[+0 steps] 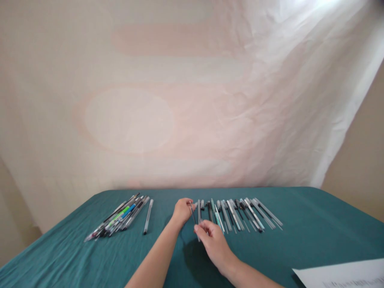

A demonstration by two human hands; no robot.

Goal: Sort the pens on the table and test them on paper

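Both my hands meet over the middle of the teal table (300, 240). My left hand (182, 211) is closed, pinching the far end of a thin dark pen (193, 217). My right hand (213, 239) pinches the near end of the same pen with its fingertips. Just right of my hands lies a row of several pens (240, 214) laid side by side. A heap of several pens (123, 218), some green and blue, lies to the left, with a single grey pen (148, 216) beside it.
A white sheet of paper (342, 274) lies at the table's near right corner. A creased white cloth backdrop (192, 100) hangs behind the table. The table's left edge slopes away towards a beige wall.
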